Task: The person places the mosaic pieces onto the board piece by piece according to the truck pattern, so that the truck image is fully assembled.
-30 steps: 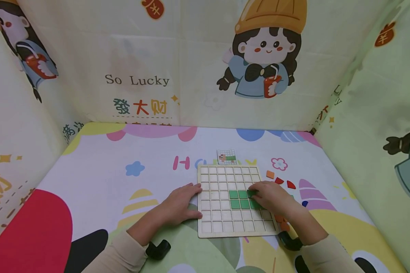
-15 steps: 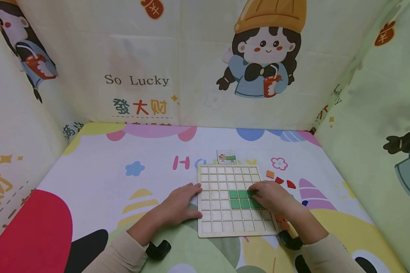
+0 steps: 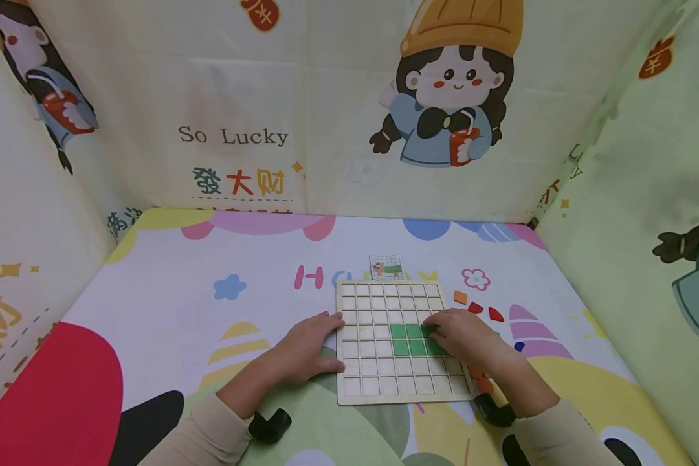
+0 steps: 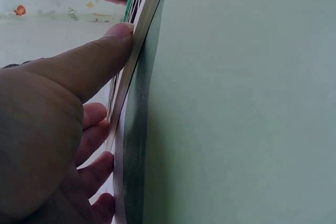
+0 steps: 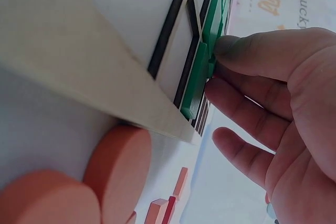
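A pale wooden grid board (image 3: 362, 387) lies on the table, with two rows of green square tiles (image 3: 406, 340) in its cells right of the middle. My left hand (image 3: 305, 349) rests at the board's left edge, fingers spread; in the left wrist view the thumb (image 4: 84, 64) touches the board's side. Over the right end of the green tiles, my right hand (image 3: 468, 336) pinches a green tile between thumb and fingers. The right wrist view has the thumb tip against a green tile (image 5: 211, 69) there; other tiles are partly hidden by the hand in the head view.
A small card with a gridded picture (image 3: 387, 267) lies just beyond the board. Right of the board are an orange square piece (image 3: 461, 298), red pieces (image 3: 496, 315), a dark blue piece (image 3: 520, 347) and round orange pieces (image 5: 118, 174). Printed cloth walls (image 3: 326, 97) enclose the table.
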`<state>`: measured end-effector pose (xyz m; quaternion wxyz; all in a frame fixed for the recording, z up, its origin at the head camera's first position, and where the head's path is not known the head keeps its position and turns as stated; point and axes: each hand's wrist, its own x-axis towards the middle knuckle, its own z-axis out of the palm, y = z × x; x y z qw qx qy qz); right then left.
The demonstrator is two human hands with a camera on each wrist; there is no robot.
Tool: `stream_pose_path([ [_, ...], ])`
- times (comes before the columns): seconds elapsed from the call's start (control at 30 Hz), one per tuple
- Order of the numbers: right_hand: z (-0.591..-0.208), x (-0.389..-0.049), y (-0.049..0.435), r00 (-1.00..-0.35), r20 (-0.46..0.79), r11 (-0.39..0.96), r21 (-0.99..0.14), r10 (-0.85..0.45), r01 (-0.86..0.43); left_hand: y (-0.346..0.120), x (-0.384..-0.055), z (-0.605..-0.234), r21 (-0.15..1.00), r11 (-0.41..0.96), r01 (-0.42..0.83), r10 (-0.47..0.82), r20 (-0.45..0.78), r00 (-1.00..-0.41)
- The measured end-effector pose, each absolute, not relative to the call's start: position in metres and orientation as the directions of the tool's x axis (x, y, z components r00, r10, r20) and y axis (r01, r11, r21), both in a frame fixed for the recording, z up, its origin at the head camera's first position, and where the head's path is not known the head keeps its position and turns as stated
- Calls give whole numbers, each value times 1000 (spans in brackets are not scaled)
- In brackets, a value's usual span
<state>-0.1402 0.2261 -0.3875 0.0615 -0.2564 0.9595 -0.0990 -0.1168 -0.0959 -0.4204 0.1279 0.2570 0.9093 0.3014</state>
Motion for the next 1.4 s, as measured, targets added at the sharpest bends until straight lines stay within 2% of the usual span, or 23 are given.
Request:
stream_pose_path([
  [0.33, -388, -140, 225, -861, -55, 847, -219, -506, -484, -96, -118, -421, 606, 696, 386, 538, -83, -839],
  [0.67, -387, -141, 227, -862, -43, 837, -269, -505, -477, -96, -118, -421, 607, 696, 384, 537, -86, -839],
  [0.9, -382, -141, 237, -912, -65, 860, -368, -404, -354, -96, -118, -421, 611, 693, 384, 541, -88, -836],
  [1.17, -377, -141, 259, -928, 18, 862, -363, -372, -353, -95, -118, -421, 605, 689, 398, 550, -79, -832],
  [1.4, -376, -139, 277, -948, 5, 883, -362, -319, -299, -95, -118, -421, 607, 689, 395, 548, -80, -833],
])
